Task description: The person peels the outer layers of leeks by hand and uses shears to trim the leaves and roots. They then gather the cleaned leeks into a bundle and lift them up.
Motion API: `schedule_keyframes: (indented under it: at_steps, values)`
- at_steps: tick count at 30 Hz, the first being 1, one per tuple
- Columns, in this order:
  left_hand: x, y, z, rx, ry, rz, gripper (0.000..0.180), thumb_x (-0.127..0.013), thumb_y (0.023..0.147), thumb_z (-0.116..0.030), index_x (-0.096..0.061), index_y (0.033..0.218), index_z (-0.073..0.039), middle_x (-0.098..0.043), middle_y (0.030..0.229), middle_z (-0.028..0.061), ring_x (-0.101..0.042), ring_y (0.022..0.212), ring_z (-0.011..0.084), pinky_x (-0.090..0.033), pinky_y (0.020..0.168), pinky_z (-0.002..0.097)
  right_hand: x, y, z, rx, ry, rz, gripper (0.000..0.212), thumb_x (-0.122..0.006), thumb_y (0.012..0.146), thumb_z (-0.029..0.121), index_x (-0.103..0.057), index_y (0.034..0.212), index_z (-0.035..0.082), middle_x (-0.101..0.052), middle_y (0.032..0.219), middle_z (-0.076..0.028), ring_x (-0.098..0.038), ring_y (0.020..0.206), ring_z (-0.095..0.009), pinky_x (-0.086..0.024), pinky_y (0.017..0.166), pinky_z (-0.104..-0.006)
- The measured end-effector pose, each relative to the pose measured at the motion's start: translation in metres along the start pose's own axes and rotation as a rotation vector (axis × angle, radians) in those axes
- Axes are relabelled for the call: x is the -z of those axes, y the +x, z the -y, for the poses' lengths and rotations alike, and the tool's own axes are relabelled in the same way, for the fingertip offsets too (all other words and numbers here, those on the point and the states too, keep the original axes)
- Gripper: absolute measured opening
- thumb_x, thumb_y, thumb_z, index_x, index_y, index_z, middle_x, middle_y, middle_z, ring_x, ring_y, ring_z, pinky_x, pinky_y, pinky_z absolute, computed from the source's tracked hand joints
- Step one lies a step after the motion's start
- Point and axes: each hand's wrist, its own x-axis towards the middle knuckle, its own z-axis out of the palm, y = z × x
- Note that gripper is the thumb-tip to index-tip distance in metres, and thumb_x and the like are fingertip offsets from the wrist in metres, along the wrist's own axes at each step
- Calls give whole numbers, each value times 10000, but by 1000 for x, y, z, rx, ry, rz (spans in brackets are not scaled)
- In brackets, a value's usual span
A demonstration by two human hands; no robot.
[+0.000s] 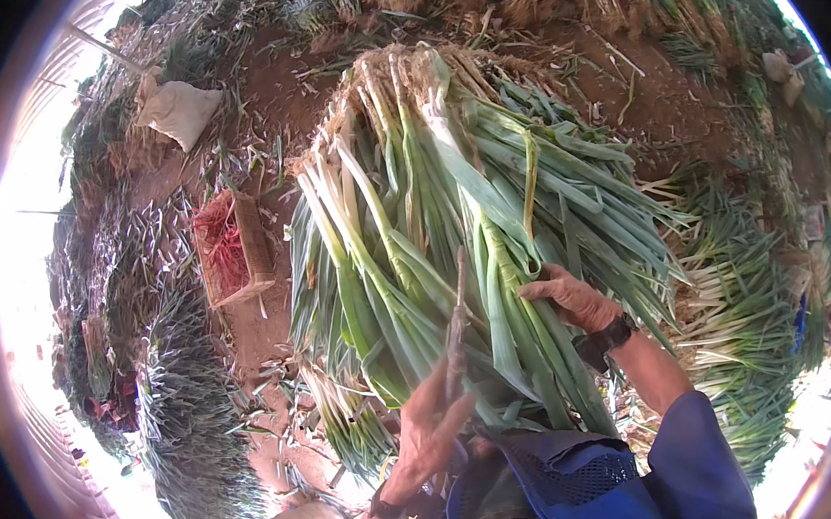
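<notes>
A big heap of leeks lies before me, white stems and roots pointing away, long green leaves toward me. My right hand is closed on the green leaves of a leek on top of the heap, and a dark watch band circles that wrist. My left hand, slightly blurred, is wrapped round a narrow brownish knife-like tool. Its thin end points away from me over the leaves. Whether that tool touches the leeks I cannot tell.
A wooden crate with red ties stands on the soil at left, a pale sack beyond it. Piles of leeks line the right; a dense green pile lies at lower left. Loose trimmings litter the ground.
</notes>
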Motion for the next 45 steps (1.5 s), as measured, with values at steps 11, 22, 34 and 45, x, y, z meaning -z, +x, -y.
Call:
schedule_keyframes:
  at_steps: [11,22,34,45]
  values:
    - [-7,107,-7,72,-31,-17,503,-621,946,-256,-594,1379,-2,-616,846,35,-559,762,107,-472,676,272,13,-38,-26,15,-437,41,608,-798,876,284,-594,1365,-14,-705,1203,-91,-654,1077,-165,-510,958,-294]
    - [6,228,-28,-8,205,-82,555,-616,921,-462,-684,1112,55,-649,773,152,-656,732,245,-516,686,411,5,-43,-29,-17,-409,25,685,-798,860,323,-543,1402,-9,-647,1253,-120,-601,1153,-212,-483,985,-335]
    - [12,194,-3,-21,114,-29,562,-628,966,-410,-626,1310,34,-658,848,95,-641,718,175,-531,644,358,-11,-55,-14,119,-564,-54,719,-796,845,281,-517,1446,2,-629,1319,-125,-576,1224,-230,-452,1051,-352]
    - [71,134,-41,-447,-204,-480,343,-629,1009,-307,-683,1175,-12,-665,804,31,-608,701,100,-502,623,273,-115,44,-33,646,-504,109,509,-715,938,199,-551,1383,12,-659,1092,-65,-666,985,-197,-563,840,-372]
